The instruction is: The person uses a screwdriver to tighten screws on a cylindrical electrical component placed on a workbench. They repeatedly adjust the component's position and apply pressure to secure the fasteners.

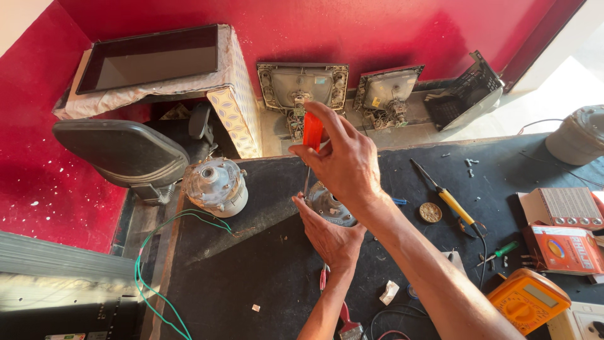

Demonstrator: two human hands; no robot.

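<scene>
Right hand: your right hand (343, 160) is clamped round the red handle of a screwdriver (311, 135), fingers curled over the top, the tool held upright above the bench.
Screwdriver shaft: it runs straight down from your fist to the motor (330, 206); the tip is hidden, so you cannot tell just where it sits.
Left hand: your left hand (330, 236) comes up from below, palm up, fingers closed on the near edge of the motor and steadying it.
Motor: a round grey metal piece, it sits on the black mat (251, 277) near the middle of the bench, between your two hands.
Left of you: a second motor (217, 184) stands at the mat's far left corner, well apart from your hands, with a green wire (148, 271) looping down from beside it.
Further left: a dark seat (119, 151) lies against the red wall (38, 164), under a patterned box (233, 94).
Right of you: a yellow-handled screwdriver (450, 200) lies on a slant on the mat, a small round tin (430, 212) just beside it.
Far right: an orange meter (528, 299) lies at the near edge, an orange carton (562, 249) and a ribbed box (563, 208) beyond it.
Near edge: a red-handled brush (348, 322) lies under your left forearm.
Back wall: two tube backs (302, 85) lean against it.
</scene>
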